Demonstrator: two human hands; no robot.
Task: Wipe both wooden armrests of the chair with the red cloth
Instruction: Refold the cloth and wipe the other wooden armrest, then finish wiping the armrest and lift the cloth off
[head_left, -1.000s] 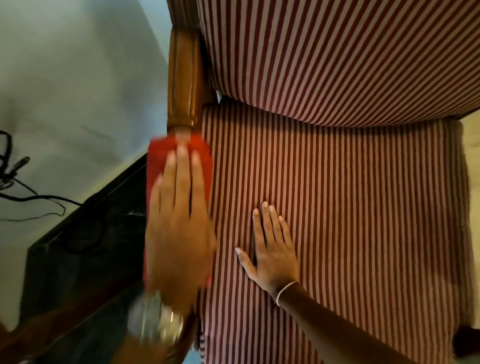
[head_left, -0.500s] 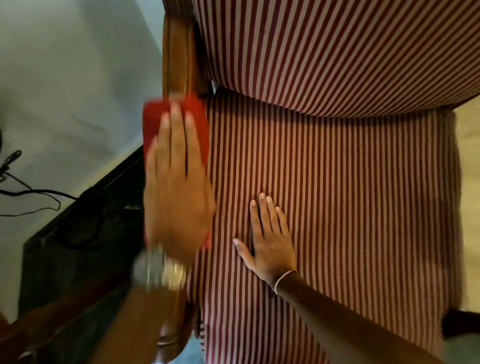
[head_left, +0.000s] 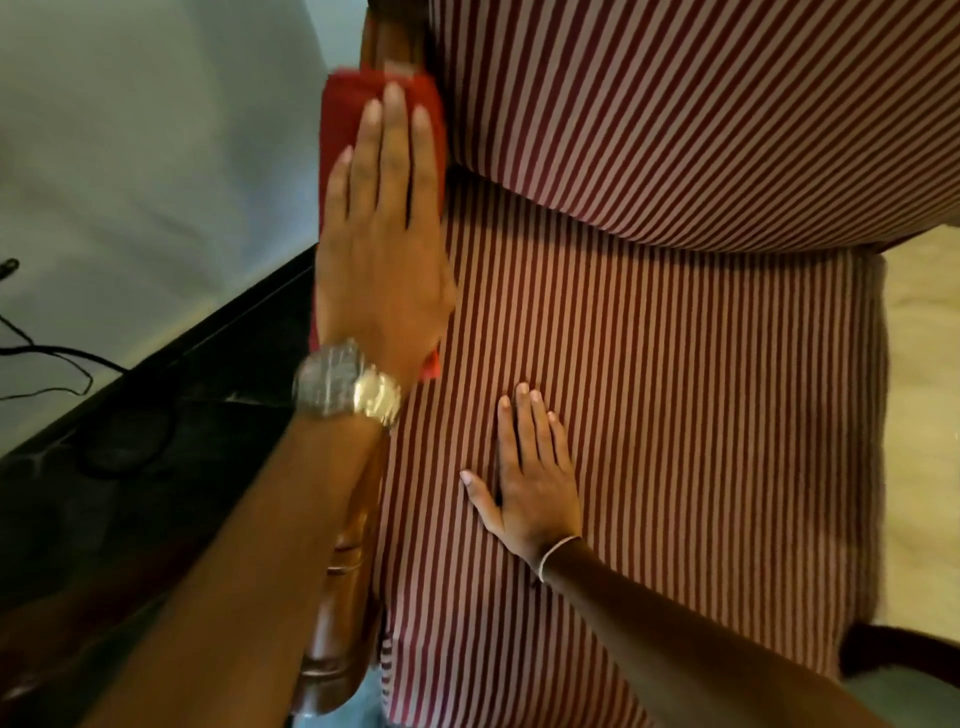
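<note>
The red cloth (head_left: 343, 114) lies over the chair's left wooden armrest (head_left: 337, 639), close to the backrest. My left hand (head_left: 382, 249), with a metal watch on the wrist, presses flat on the cloth with fingers stretched out. The armrest's carved front end shows below my forearm, and a short piece of armrest (head_left: 387, 36) shows beyond the cloth. My right hand (head_left: 530, 478) rests flat, fingers apart, on the striped seat cushion (head_left: 701, 415), holding nothing. A dark wooden part (head_left: 893, 654) at the bottom right may belong to the other armrest; the rest of it is out of view.
The striped backrest (head_left: 675, 104) fills the top right. A black piece of furniture (head_left: 130, 467) stands close to the left of the chair, with a thin black cable (head_left: 52, 358) on the pale surface beyond. Beige floor (head_left: 924, 415) shows on the right.
My left hand has slid the red cloth along the left armrest toward the backrest, uncovering the armrest's front end. My right hand has stayed flat on the seat.
</note>
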